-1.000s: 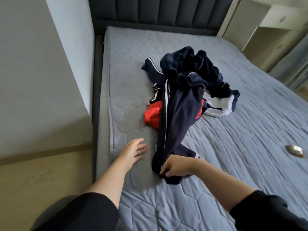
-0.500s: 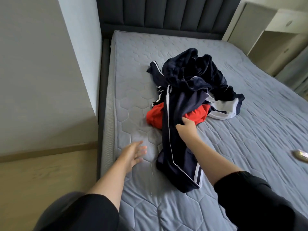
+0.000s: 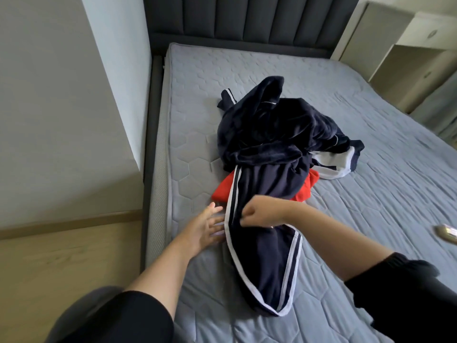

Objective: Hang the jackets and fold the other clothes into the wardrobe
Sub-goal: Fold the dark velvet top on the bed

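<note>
Right hand (image 3: 259, 214) curled, navy trousers (image 3: 262, 243) pinched at mid-leg. Left hand (image 3: 205, 227) spread flat, fingers touching striped trouser edge on bed (image 3: 371, 194).

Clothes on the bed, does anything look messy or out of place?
Yes. The clothes pile lies tangled on the mattress, unfolded; a red garment is pinned under the navy striped trousers. A small blurred object sits loose near the right edge.
</note>
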{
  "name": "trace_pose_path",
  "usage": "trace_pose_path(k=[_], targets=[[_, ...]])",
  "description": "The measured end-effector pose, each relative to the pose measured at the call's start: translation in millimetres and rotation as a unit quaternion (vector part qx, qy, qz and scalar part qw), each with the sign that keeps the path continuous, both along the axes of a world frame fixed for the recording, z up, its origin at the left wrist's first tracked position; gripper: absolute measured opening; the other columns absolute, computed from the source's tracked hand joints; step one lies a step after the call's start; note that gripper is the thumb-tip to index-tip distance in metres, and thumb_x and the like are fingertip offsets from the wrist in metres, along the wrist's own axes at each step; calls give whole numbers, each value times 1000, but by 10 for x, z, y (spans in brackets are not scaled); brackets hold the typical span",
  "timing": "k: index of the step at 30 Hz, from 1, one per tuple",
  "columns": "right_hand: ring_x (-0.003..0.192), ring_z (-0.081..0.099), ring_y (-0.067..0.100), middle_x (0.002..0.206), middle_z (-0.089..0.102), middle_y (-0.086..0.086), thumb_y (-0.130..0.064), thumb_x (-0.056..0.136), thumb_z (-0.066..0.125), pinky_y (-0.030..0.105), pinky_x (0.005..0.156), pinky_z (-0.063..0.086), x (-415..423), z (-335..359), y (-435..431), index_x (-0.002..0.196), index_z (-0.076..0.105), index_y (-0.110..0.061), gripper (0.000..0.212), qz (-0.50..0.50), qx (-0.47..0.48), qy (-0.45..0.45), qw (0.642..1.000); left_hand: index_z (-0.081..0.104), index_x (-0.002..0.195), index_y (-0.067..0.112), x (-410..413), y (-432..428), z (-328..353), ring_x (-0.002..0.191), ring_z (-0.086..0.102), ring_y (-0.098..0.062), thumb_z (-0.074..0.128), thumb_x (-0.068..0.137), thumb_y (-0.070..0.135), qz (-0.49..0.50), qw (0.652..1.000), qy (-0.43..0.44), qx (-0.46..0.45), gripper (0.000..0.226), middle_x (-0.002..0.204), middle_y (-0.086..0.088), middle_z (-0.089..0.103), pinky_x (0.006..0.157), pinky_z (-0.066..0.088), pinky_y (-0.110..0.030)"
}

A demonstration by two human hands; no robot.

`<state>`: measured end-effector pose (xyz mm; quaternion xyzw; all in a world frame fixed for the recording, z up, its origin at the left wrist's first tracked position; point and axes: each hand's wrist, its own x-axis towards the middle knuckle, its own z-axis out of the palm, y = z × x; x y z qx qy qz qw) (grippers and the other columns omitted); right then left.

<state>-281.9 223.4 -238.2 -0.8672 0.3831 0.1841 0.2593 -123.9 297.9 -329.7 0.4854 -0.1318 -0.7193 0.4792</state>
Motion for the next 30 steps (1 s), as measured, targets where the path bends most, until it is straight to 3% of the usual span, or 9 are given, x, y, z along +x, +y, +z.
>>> trace_pose_path(k=[4,8,13,15,18,22,24,27,30], targets=[[90,58,30,94,62,9,-24,89,53,30,66,38,78,-80,-323,83,58,-12,14,-216,-288,-158,919,52,121,22,40,28,-52,87,61,-14,38,100,38,4,1000,-29,9,30,112,-3,63,68,47,-27],[121,39,31,135,35,10,-17,91,56,38,74,43,96,-182,-722,140,32,-14,55,-260,-289,-76,918,58,115,13,-125,65,-124,68,57,-13,50,97,17,-37,994,-104,-16,20,85,-3,62,59,44,-24],[121,37,34,144,25,13,-3,87,54,38,71,43,157,-248,-1130,150,12,-23,79,-296,-337,13,894,63,90,6,-207,62,-210,63,55,-18,56,93,4,-67,968,-242,-27,8,74,-10,60,57,46,-25],[122,37,34,144,25,14,-2,87,53,40,79,43,154,-264,-1246,149,19,-21,73,-326,-332,39,884,63,82,7,-136,33,-233,59,55,-16,57,92,2,-56,964,-261,-16,12,70,-9,59,51,47,-23],[121,35,34,136,34,11,-9,88,52,42,98,37,151,-273,-1396,130,53,-17,42,-343,-330,45,879,63,74,9,-14,3,-237,46,57,-7,58,90,-1,-14,968,-252,-4,20,58,-2,60,42,46,-18],[127,32,34,139,41,10,-15,86,48,39,107,30,354,-326,-1371,131,56,-22,46,-318,-259,-67,909,65,74,10,90,-34,-223,52,59,-11,58,89,-1,40,970,-239,19,19,59,-1,62,46,47,-21],[122,43,34,127,54,16,-13,86,49,32,97,38,488,-326,-1264,121,63,-16,37,-315,-186,-150,918,65,85,7,129,-49,-198,56,60,-12,56,90,1,51,977,-203,41,12,65,-4,64,50,50,-22],[84,58,24,82,63,12,-4,86,54,26,64,39,605,-213,-1011,89,67,-4,13,-280,-102,-241,924,57,106,11,260,-71,-115,76,64,-16,47,97,15,130,984,-103,61,13,87,-5,65,63,53,-28],[71,54,17,73,57,7,7,83,55,26,67,41,685,-46,-635,84,65,6,10,-236,38,-309,921,47,124,22,480,-107,-17,108,57,-22,40,100,42,239,971,31,3,32,115,-4,61,97,43,-44]])
